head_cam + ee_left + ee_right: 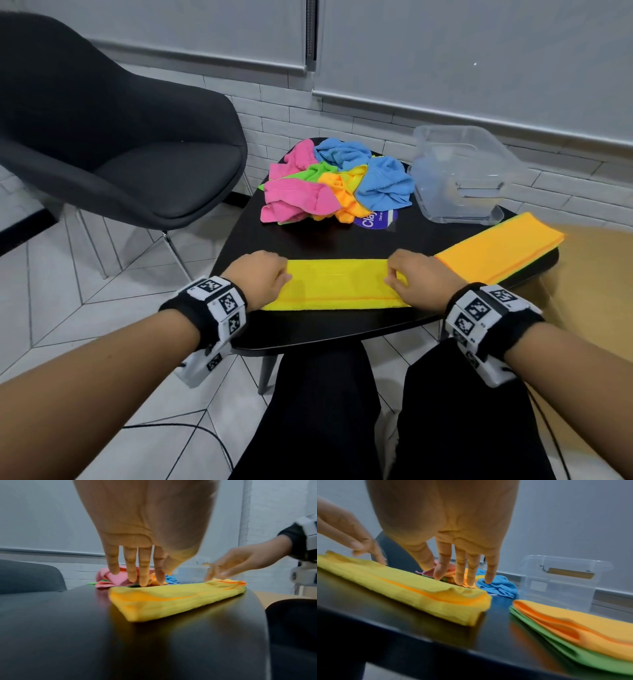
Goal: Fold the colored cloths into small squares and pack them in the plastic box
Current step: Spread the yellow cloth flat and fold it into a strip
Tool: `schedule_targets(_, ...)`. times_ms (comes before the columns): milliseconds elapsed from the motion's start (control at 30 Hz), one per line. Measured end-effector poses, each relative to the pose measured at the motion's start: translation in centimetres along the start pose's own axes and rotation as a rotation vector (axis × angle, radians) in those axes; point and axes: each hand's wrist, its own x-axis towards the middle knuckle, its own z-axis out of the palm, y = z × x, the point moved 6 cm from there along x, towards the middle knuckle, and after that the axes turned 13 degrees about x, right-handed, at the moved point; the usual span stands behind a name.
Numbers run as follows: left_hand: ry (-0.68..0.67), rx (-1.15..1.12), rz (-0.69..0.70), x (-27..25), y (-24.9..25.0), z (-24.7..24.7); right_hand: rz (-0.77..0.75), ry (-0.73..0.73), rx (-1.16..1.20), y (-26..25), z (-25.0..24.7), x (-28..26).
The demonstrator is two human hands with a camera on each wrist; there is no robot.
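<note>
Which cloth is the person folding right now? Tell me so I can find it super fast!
Find the black table and look at its near edge, closest to the person. A long yellow cloth lies flat there as a strip, with the left hand at one end and the right hand at the other. The other cloths sit crumpled in a pile farther back, or stacked orange on green to the right.

Both hands (260,274) (416,277) low, fingers extended

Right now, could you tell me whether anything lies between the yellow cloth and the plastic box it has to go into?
Nothing visible blocks it: bare black table separates the yellow cloth from the plastic box; the folded orange cloth lies just right of that line.
</note>
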Motion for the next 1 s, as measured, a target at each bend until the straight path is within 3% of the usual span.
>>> schedule_targets(100, -0.020, -0.035, 0.003, 1.3, 3.4, 0.0, 0.005, 0.068, -0.054, -3.0, 1.0, 1.5)
schedule_targets(233, -0.218, -0.001, -0.030, 1.7, 6.6, 3.1, 0.094, -0.128, -0.057, -5.5, 6.0, 2.6)
schedule_targets(333, -0.311, -0.016, -0.060, 1.1, 6.3, 4.5, 0.138, -0.222, -0.078, -4.8, 7.7, 2.5)
schedule_targets(433, -0.354, -0.056, -0.081, 0.3, 4.4, 5.0, 0.190, -0.226, -0.042, -1.8, 7.1, 1.9)
schedule_targets(633, -0.316, -0.148, -0.202, -0.8, 0.7, 5.7, 0.307, -0.190, 0.000, 3.3, 5.7, 0.3)
schedule_targets(800, -0.250, -0.214, -0.262, 0.1, -0.4, 4.6, 0.362, -0.204, 0.002, 2.7, 4.6, 1.0)
schedule_targets(933, -0.091, -0.204, -0.355, 1.1, -2.3, 2.6, 0.312, -0.074, -0.030, 2.5, 1.1, 2.1)
schedule_targets(1000, -0.085, -0.200, -0.354, 1.6, -2.9, 2.3, 0.302, -0.068, -0.026, 2.8, 0.0, 2.5)
